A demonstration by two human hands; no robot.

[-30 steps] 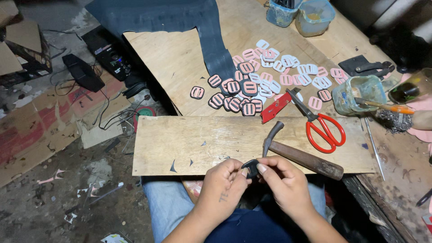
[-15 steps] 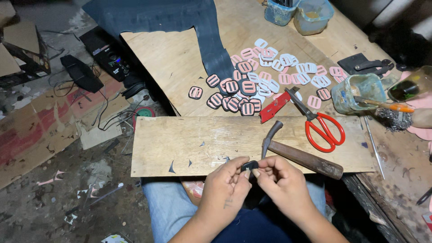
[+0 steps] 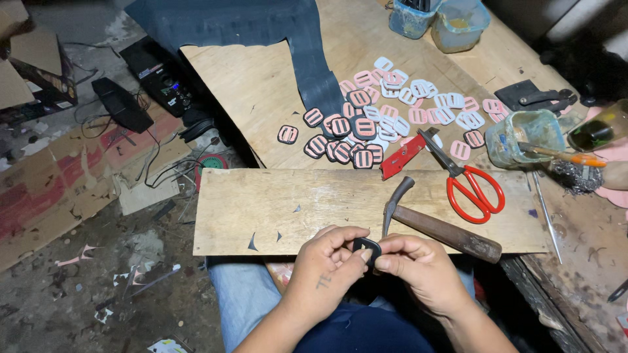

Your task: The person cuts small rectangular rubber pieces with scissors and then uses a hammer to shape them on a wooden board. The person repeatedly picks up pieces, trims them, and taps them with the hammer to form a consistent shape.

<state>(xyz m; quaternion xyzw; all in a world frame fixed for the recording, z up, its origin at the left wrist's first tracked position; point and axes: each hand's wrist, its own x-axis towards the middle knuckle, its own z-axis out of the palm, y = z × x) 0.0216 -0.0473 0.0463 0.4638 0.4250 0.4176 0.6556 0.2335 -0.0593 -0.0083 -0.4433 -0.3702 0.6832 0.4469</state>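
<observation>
Both hands meet at the near edge of a wooden board [image 3: 314, 209] that lies across my lap. My left hand [image 3: 326, 271] and my right hand [image 3: 418, 271] pinch one small dark buckle-shaped piece [image 3: 367, 248] between their fingertips. A hammer [image 3: 438, 225] with a wooden handle lies on the board just beyond my right hand. Red-handled scissors [image 3: 474, 186] and a red utility knife [image 3: 404, 159] lie farther back. A heap of several pink, white and dark-rimmed buckle pieces [image 3: 392, 114] is spread on the plywood bench.
A dark strip of material [image 3: 314, 65] runs down the plywood sheet [image 3: 255, 91]. A glue pot with a brush [image 3: 526, 134] stands at the right, two plastic tubs [image 3: 438, 19] at the back. Cables, black boxes [image 3: 144, 82] and cardboard litter the floor at left.
The view has shifted slightly. My hands stay together at the board's near edge, working the same small dark piece between the fingertips.
</observation>
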